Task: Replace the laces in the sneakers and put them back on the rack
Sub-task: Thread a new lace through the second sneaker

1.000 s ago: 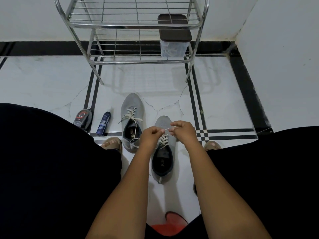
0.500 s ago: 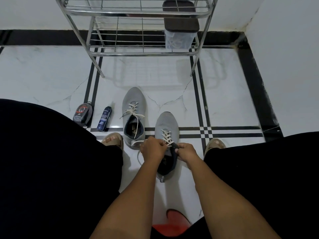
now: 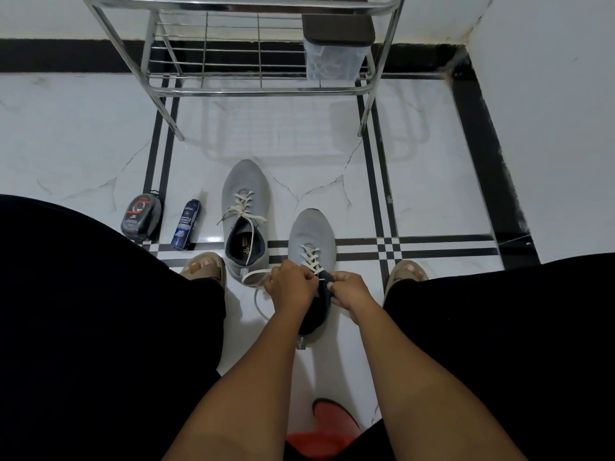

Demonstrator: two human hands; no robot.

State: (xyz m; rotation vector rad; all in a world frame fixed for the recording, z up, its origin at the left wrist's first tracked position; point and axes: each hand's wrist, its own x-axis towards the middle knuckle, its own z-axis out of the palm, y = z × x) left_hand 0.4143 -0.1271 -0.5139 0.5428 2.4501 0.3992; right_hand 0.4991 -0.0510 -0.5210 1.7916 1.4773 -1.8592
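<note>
At the far left a dark round tin (image 3: 141,216) lies on the white floor (image 3: 66,134), with a blue spray bottle (image 3: 185,223) just beside it. Next comes the left sneaker (image 3: 245,201), grey, its white lace crossed through the eyelets and loosely tied, one end trailing into the opening. Near it, a loose loop of lace (image 3: 254,277) runs over the tile toward the left hand (image 3: 291,287), whose fingers are curled round the lace at the top eyelets of the right sneaker (image 3: 311,234). The right hand (image 3: 349,291) pinches the other lace end at the collar, the two hands almost touching over the tongue.

This looks like the close of the lacing step on the second shoe: the crossings are in, and the ends remain to be drawn snug and knotted. That calls for an even pull on both ends, then a bow. Both sneakers stand on the floor in front of the metal rack (image 3: 259,91), whose lower shelf holds a clear box (image 3: 334,61) at its right; lifting the pair onto it is not yet begun.
</note>
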